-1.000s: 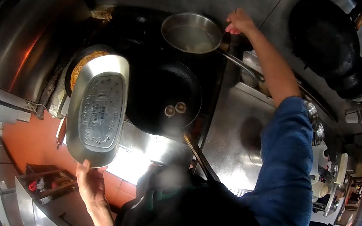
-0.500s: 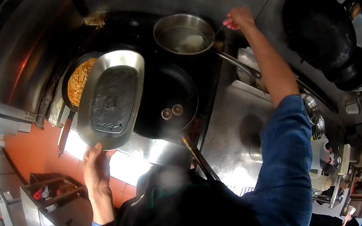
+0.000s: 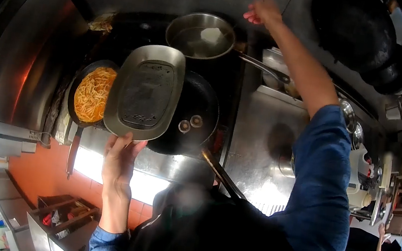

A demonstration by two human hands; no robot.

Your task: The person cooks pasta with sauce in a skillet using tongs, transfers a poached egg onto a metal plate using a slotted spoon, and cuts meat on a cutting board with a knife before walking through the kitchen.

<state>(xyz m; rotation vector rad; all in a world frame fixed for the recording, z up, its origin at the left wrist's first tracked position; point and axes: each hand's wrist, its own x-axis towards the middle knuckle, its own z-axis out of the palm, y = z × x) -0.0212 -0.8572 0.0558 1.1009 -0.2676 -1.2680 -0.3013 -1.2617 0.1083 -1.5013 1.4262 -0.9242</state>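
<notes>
Holding step, apparently: left hand [image 3: 118, 163] grips metal dish [image 3: 147, 94] by near edge, between left noodle pan [image 3: 73, 92] and right black pan [image 3: 199, 95]; right hand [image 3: 266, 13], grip unclear, right of far pot [image 3: 171, 34]; lowering would call for clearance.

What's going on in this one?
A person's left grip holds a rounded metal dish by its near end, partly hiding a large frying pan. A small frying pan of spaghetti sits to the left. The right grip is raised near a saucepan containing a white lump; whether that grip holds anything is unclear.
</notes>
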